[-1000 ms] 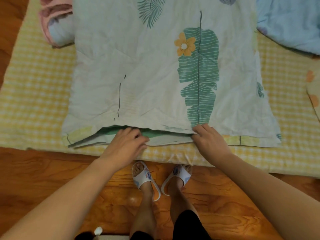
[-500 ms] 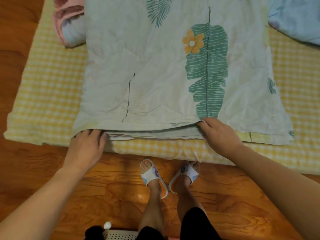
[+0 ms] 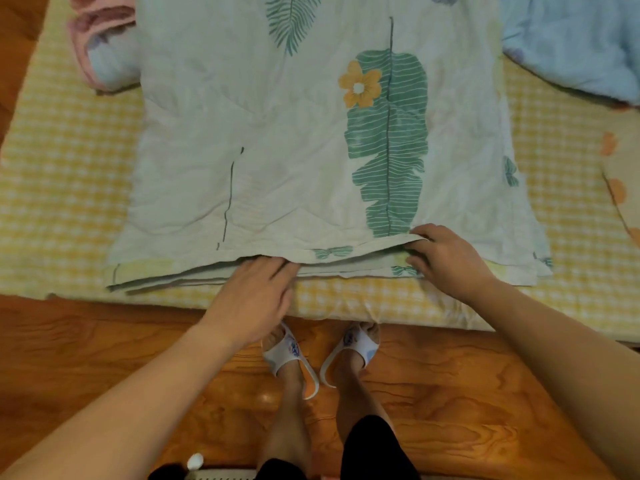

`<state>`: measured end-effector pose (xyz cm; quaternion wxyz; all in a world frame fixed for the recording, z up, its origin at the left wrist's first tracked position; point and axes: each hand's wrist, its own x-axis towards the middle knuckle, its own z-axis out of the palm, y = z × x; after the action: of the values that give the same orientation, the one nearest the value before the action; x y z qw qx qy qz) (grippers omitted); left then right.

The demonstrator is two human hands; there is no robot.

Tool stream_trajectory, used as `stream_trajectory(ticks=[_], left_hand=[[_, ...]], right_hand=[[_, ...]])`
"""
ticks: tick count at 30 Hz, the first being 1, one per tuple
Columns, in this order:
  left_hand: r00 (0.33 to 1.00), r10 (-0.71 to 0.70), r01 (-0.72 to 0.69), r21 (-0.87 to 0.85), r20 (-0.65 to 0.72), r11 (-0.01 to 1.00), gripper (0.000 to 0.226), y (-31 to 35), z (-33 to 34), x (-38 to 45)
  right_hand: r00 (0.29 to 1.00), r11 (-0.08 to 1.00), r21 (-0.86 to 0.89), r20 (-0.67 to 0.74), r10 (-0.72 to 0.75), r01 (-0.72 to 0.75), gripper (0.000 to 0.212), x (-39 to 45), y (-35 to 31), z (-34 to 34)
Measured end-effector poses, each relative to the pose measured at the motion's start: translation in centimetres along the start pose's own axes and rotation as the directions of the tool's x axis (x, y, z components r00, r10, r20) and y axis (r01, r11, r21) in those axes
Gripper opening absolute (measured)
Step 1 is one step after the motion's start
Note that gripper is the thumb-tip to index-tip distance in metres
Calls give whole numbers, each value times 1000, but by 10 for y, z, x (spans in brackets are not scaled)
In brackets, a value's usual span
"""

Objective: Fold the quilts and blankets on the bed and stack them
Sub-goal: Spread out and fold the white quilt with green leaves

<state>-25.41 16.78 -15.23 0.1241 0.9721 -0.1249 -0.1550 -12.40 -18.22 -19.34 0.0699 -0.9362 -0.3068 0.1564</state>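
At far left we see the wooden floor and the near left corner of the bed, which is covered by a yellow checked sheet. At the upper left a pink-edged blanket lies bundled on the sheet, partly tucked under the leaf-print quilt.

The leaf-print quilt, pale green with a large green leaf and an orange flower, lies flat across the middle of the bed. It is folded into several layers, and the layered edges run along the near side of the bed.

Our left hand rests palm down at the near edge of the quilt, left of centre, with its fingertips reaching in under the top layer. We cannot tell whether the fingers are curled on the fabric or lying straight.

Below, between our forearms, our feet in white slippers stand on the floor against the bed.

Our right hand is right of centre, apart from the left hand. Its thumb and fingers pinch the edge of the top quilt layer, which is raised slightly off the layers beneath.

At upper right a light blue quilt lies on the sheet just beside the leaf-print quilt. At the right border a beige fabric with orange spots is partly in view.
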Motion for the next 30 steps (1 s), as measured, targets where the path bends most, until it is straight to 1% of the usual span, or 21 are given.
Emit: stream_trajectory(ticks=[2,3,5,6,8,10,11,13,15,17,18,20,23,25,26,28,30], left_hand=[[999,-1,-1,-52,-46,999,41,24,9,30],[998,-9,6,-52,-60,999,34,32,12,43],[999,-14,13,-15,-31,1000,19,43,14,62],[1000,-9,9,-4,-2,1000,17,45,13,69],[998,4,-6,41,58,999,16,46,12,76],[995,5,-13,77,98,997,24,45,10,77],[994,11,-19,73,106,997,30,43,9,75],[993,47,-53,56,110,997,34,39,6,67],[990,83,-93,78,116,993,31,38,4,55],[985,85,-107,146,148,984,31,41,9,44],[986,73,-98,161,153,982,33,45,13,40],[992,33,-53,158,125,986,36,53,16,38],[996,10,-23,142,94,990,37,58,15,40],[992,16,-33,136,122,990,40,56,17,38],[991,11,-28,127,135,991,44,56,19,37],[991,-7,-7,106,134,994,53,58,23,33],[994,-35,27,79,101,996,64,65,25,31]], right_hand=[[997,997,-50,46,-61,64,36,-2,2,-3],[994,992,-79,59,-95,100,38,-4,3,-4],[989,978,-149,41,-139,144,30,-9,8,-3],[990,974,-178,20,-140,141,23,-11,12,0],[993,977,-186,-27,-112,105,19,-15,17,5],[992,983,-162,-73,-101,89,18,-18,21,6],[989,982,-158,-90,-114,99,16,-21,22,5],[979,972,-176,-107,-175,155,14,-31,23,0],[964,947,-209,-59,-260,243,14,-44,21,2],[961,932,-238,28,-275,274,14,-53,17,9],[968,938,-241,42,-249,251,13,-54,15,14],[985,966,-195,-4,-174,170,15,-52,11,20],[995,999,-40,-89,-38,35,20,-57,8,17],[981,993,77,-165,99,-87,22,-64,13,8],[969,982,117,-178,169,-150,24,-67,18,5],[943,952,154,-165,288,-264,34,-67,33,1],[916,901,241,-91,391,-361,42,-65,45,-3]])
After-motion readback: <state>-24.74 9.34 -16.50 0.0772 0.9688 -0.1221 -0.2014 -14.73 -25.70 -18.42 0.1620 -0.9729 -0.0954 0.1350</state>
